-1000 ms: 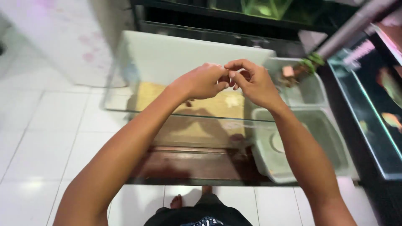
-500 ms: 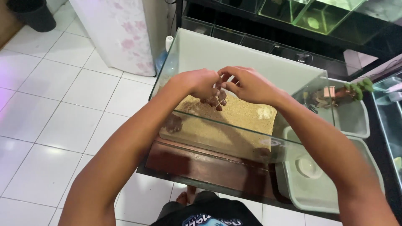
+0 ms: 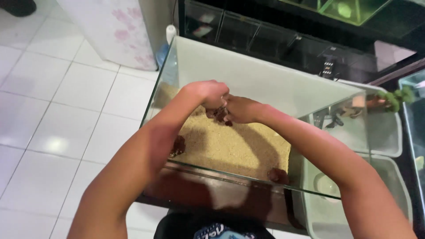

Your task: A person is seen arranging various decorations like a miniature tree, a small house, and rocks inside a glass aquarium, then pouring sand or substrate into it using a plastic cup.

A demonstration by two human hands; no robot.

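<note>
Over the middle of the glass tank [image 3: 261, 84], both hands meet above the sand. The left hand [image 3: 204, 93] is curled into a loose fist, knuckles up, and the right hand [image 3: 241, 109] comes in from the other side with its fingers bent toward the left. Between them sits a small dark reddish-brown lump [image 3: 220, 114], rough and knobbly like a bit of stone or wood; both hands pinch it from opposite sides, so most of it is hidden and its full shape cannot be told. It hangs just above the sand, near the back half of the tank.

A layer of pale yellow sand [image 3: 230, 146], fine and even, covers the tank floor. Two more dark lumps of the same colour lie on it: one lump [image 3: 178, 146] near the left forearm, partly covered by it, and another lump [image 3: 278, 175] close to the front glass on the right. The tank has clear walls with greenish edges and a frosted pale back panel.

To the right stand two grey plastic tubs [image 3: 389, 177], one behind the other, the far one holding a green plant piece [image 3: 394, 98]. White floor tiles [image 3: 57, 110] spread to the left, with a white flowered cabinet [image 3: 115, 26] at the top.
</note>
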